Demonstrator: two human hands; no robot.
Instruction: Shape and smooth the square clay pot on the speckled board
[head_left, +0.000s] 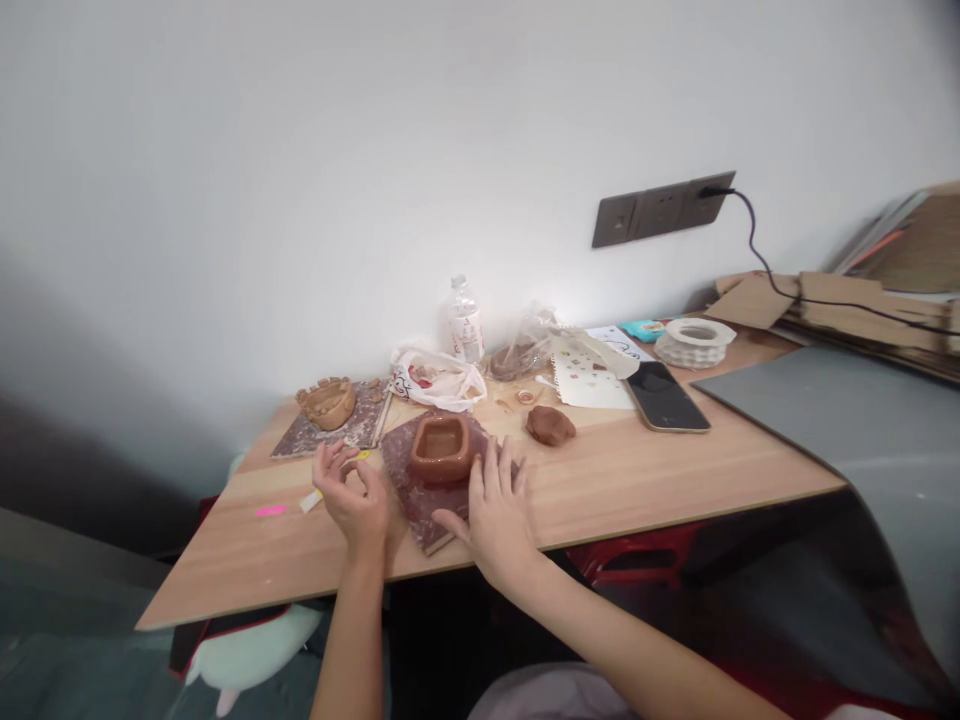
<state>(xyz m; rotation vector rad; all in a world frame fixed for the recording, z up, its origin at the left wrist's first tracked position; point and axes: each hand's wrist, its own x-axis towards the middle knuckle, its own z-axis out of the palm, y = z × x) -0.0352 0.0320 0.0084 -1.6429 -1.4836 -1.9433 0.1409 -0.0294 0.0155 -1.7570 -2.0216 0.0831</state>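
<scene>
A small reddish-brown clay box, open at the top and glossy with wet, sits on a dark speckled board. My right hand rests over the right side of that board, palm down. Its fingers are stretched out, and the index fingertip is close to or touching the box's right wall. Left of the board is my left hand, turned palm inward with fingers loosely bent and thumb apart; nothing shows in it. A lump of clay lies on the table to the right of the box.
A scalloped clay bowl stands on a second board at the left. Behind are a plastic bottle, a plastic bag and paper sheets. A phone and a white ring-shaped pot lie rightward, near a grey panel.
</scene>
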